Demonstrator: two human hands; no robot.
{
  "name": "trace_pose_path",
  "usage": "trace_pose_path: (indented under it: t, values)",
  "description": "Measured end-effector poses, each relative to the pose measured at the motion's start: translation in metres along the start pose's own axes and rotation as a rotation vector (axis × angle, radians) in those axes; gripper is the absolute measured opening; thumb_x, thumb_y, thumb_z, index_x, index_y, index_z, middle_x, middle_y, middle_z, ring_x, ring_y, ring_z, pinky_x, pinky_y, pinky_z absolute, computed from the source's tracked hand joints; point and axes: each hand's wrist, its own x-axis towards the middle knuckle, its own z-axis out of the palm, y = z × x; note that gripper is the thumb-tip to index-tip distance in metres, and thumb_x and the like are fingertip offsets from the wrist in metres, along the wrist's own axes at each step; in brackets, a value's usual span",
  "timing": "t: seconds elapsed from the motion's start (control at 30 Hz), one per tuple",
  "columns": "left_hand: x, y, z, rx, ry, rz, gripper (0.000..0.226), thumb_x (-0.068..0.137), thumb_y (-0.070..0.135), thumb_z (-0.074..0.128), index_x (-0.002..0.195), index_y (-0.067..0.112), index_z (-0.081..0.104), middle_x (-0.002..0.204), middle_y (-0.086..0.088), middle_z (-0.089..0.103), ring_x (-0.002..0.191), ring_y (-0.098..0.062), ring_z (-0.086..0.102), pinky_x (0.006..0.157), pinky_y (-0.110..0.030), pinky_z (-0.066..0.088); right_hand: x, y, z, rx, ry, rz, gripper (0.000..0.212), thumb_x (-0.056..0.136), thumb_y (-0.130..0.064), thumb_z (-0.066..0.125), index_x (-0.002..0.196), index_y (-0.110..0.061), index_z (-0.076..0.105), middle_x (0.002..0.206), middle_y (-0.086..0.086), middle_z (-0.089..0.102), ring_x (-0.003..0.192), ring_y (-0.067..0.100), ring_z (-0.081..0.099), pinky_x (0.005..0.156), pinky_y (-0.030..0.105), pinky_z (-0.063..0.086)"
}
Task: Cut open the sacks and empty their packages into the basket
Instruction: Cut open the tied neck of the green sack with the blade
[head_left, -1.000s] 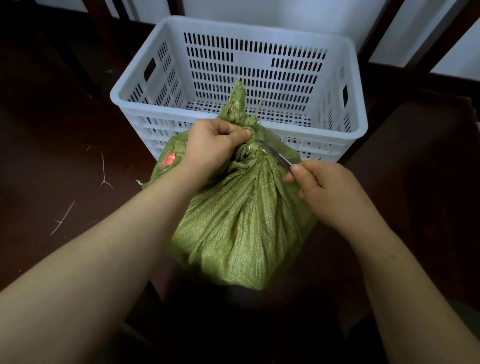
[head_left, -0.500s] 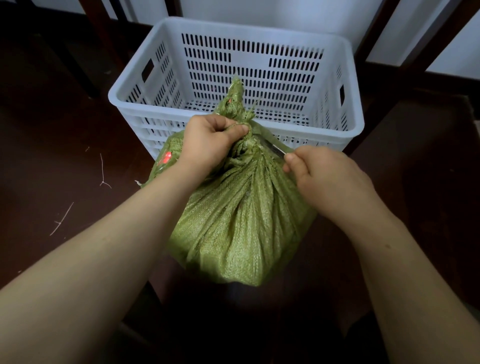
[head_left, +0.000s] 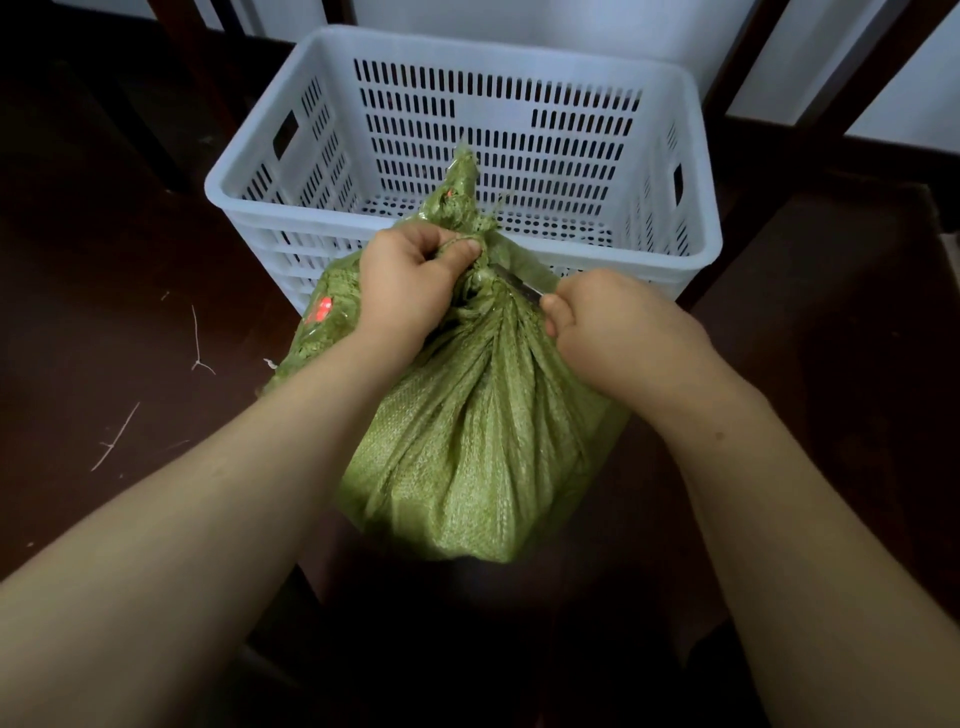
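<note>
- The likeliest mishap, as I judge it: the blade (head_left: 517, 285) is working right beside the left hand (head_left: 410, 280). If the tie gives suddenly under pressure, the edge could jump into that thumb or those fingers.
- A second risk is cutting too low. A stroke into the cloth below the tie could nick the packages inside, which are hidden from view.
- The left hand is clenched around the gathered neck (head_left: 480, 280) of the sack (head_left: 467, 441), just under the frayed tuft, with the thumb pressed across the bunched cloth.
- The right hand (head_left: 613, 322) is curled tight around the small blade. Its handle is lost inside the fist, and only a short length of metal shows, lying against the neck on the side facing the basket (head_left: 696, 244).
- The green woven sack stands upright and bulging, its mouth tied shut, with a red mark (head_left: 319, 310) on its left flank.
- It sits on the dark floor (head_left: 104, 312) directly in front of the white slotted basket, close against the near wall.
- Pale threads (head_left: 197, 343) lie scattered on the floor to the left.
</note>
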Motion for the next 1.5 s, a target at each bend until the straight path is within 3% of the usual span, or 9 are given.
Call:
trace_pose_path:
  t: [0.3,0.57,0.73,0.87,0.93,1.0,1.1,1.37,1.5]
  values:
    - [0.003,0.002,0.001,0.040,-0.001,-0.006,0.018,0.085,0.023,0.069,0.068,0.022,0.063,0.061,0.006,0.059,0.056,-0.004,0.054,0.063,-0.021,0.047,-0.015,0.015,0.012,-0.062,-0.005,0.031,0.030,0.100,-0.029,0.037,0.076,-0.019,0.050,0.070,-0.005,0.047,0.066,0.017,0.046,0.063,0.032,0.036]
    - [-0.001,-0.003,-0.003,-0.133,-0.056,-0.006,0.012,0.088,0.016,0.066,0.076,0.013,0.066,0.074,-0.007,0.063,0.069,-0.015,0.057,0.074,-0.032,0.053,-0.005,0.027,0.009,0.821,0.261,0.136,0.037,0.080,-0.047,0.068,0.062,-0.015,0.063,0.049,-0.010,0.051,0.045,0.006,0.045,0.051,0.023,0.038]
    - [-0.006,0.005,-0.003,-0.205,-0.086,0.020,0.016,0.088,0.010,0.064,0.075,0.019,0.064,0.071,0.005,0.062,0.066,-0.003,0.056,0.067,-0.019,0.047,0.033,0.001,0.029,0.944,0.165,0.124,0.024,0.062,-0.019,0.087,0.077,-0.019,0.069,0.079,-0.001,0.070,0.078,0.017,0.069,0.083,0.039,0.057]
    - [-0.006,0.004,-0.008,-0.314,-0.076,-0.053,0.016,0.090,0.006,0.061,0.077,0.013,0.066,0.070,-0.001,0.067,0.071,-0.015,0.063,0.071,-0.030,0.054,0.045,0.000,0.034,0.966,0.176,0.161,0.023,0.066,-0.010,0.084,0.073,-0.021,0.065,0.080,-0.002,0.069,0.081,0.016,0.068,0.085,0.038,0.055]
    - [-0.005,0.004,-0.008,-0.370,-0.058,-0.111,0.017,0.089,0.004,0.060,0.074,0.009,0.065,0.064,0.000,0.067,0.065,-0.016,0.064,0.068,-0.029,0.054,0.043,0.002,0.036,1.077,0.159,0.181,0.018,0.071,-0.007,0.080,0.074,-0.018,0.066,0.075,-0.003,0.067,0.061,0.005,0.063,0.064,0.023,0.055]
    - [-0.007,0.006,-0.007,-0.467,-0.046,-0.198,0.018,0.090,0.001,0.058,0.072,0.005,0.062,0.058,-0.001,0.067,0.058,-0.015,0.065,0.062,-0.027,0.055,0.038,0.002,0.039,1.229,0.113,0.245,0.013,0.074,-0.005,0.077,0.078,-0.013,0.067,0.060,-0.003,0.062,0.035,0.001,0.041,0.035,0.015,0.034]
    - [-0.011,0.007,-0.006,-0.623,-0.052,-0.321,0.018,0.089,-0.002,0.057,0.073,0.001,0.061,0.059,-0.008,0.068,0.059,-0.020,0.067,0.064,-0.031,0.059,0.033,0.005,0.045,1.411,0.049,0.283,0.010,0.077,-0.004,0.074,0.083,-0.007,0.065,0.050,-0.003,0.060,0.030,0.003,0.028,0.029,0.017,0.020]
    - [-0.007,0.008,-0.011,-0.482,-0.046,-0.253,0.014,0.086,0.004,0.065,0.072,0.006,0.066,0.064,-0.004,0.069,0.065,-0.018,0.067,0.078,-0.034,0.057,0.015,0.009,0.020,0.876,0.194,0.091,0.036,0.100,-0.044,0.034,0.089,-0.023,0.061,0.069,-0.004,0.061,0.036,-0.001,0.041,0.048,0.021,0.032]
    - [-0.005,0.008,-0.011,-0.491,-0.036,-0.263,0.011,0.084,0.004,0.067,0.074,0.007,0.068,0.072,-0.009,0.070,0.075,-0.024,0.068,0.086,-0.039,0.056,-0.003,0.020,0.033,0.714,0.162,0.046,0.021,0.095,-0.034,0.050,0.080,-0.025,0.062,0.055,-0.010,0.051,0.054,0.007,0.046,0.063,0.033,0.041]
